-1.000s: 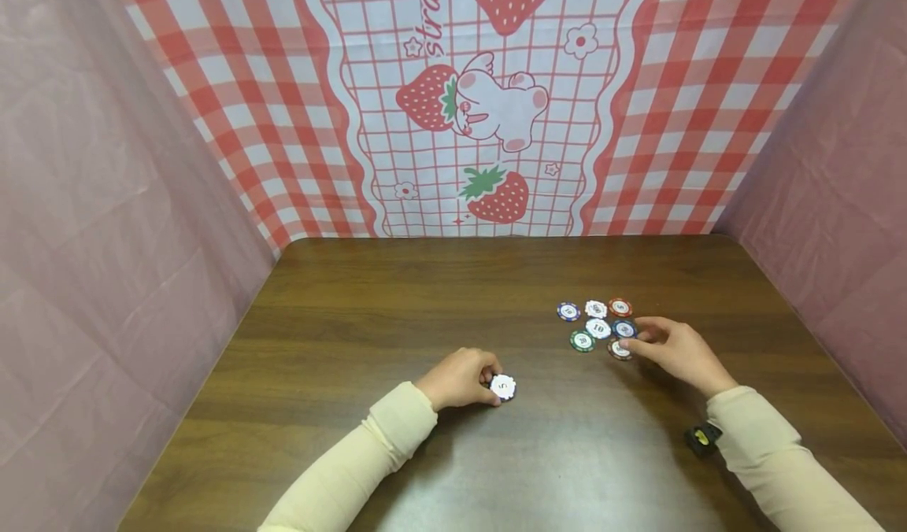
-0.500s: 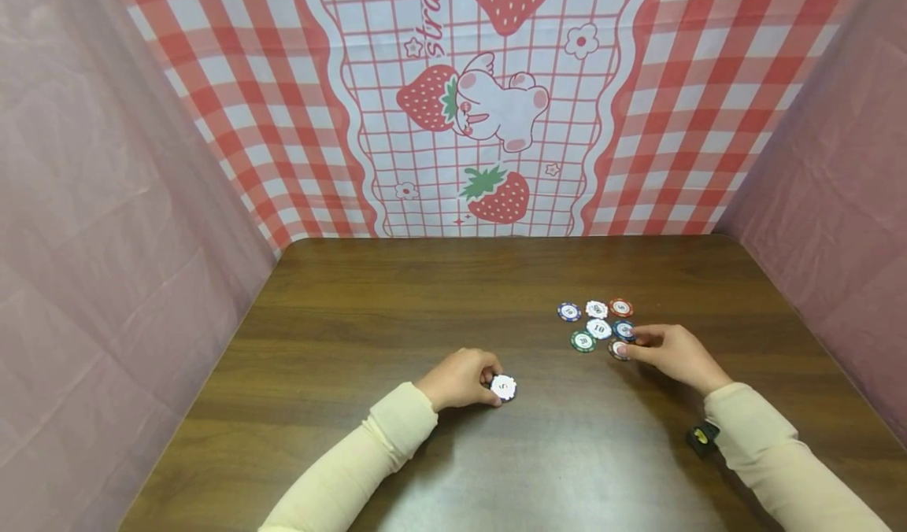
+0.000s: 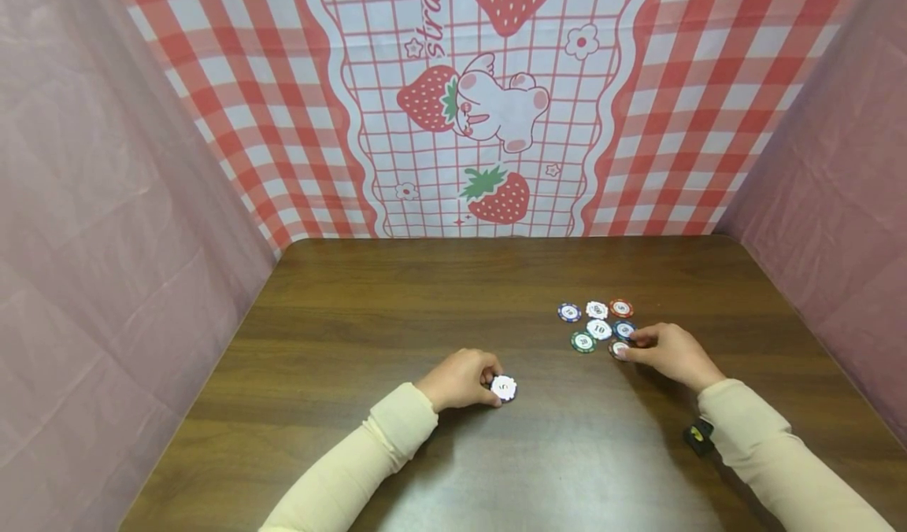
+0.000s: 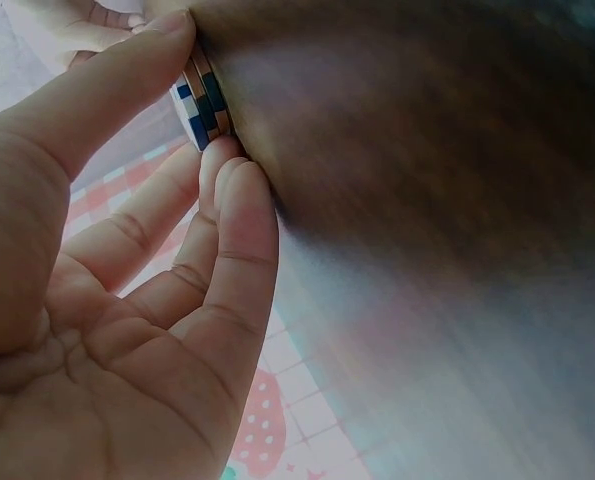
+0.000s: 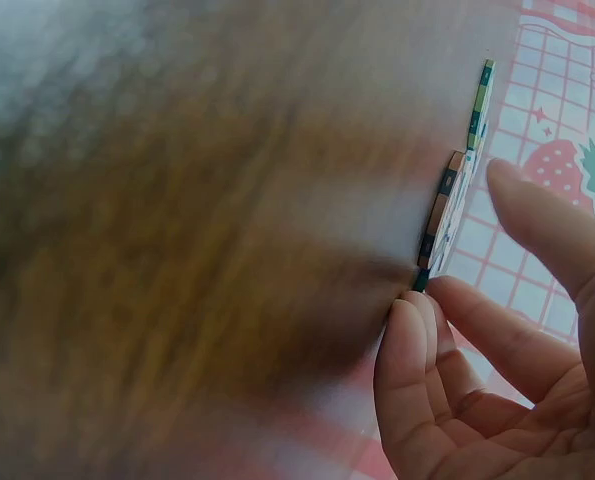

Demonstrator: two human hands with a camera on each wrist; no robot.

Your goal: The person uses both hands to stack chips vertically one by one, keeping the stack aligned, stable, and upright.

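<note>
My left hand (image 3: 460,378) grips a short stack of poker chips (image 3: 504,389) at the table's middle, thumb at one side and fingers at the other. Its white top chip reads 5; chips of other colours show below it in the left wrist view (image 4: 205,100). Further right, my right hand (image 3: 676,355) reaches to the loose chips. Its thumb is over the brown chip (image 3: 615,349), while the fingertips lie at the edge of the blue chip (image 3: 623,329). In the right wrist view the thumb (image 5: 512,190) stands apart from the other fingers.
Around these lie a red chip (image 3: 621,308), a white chip (image 3: 597,309), a white 10 chip (image 3: 598,328), a green chip (image 3: 583,341) and a dark blue chip (image 3: 569,312). A strawberry-print cloth (image 3: 496,123) hangs behind the wooden table (image 3: 368,296).
My right hand has shifted slightly left, its fingertips now closer to the edge of the blue chip and its thumb over the brown chip. The left hand and its stack have stayed put.
</note>
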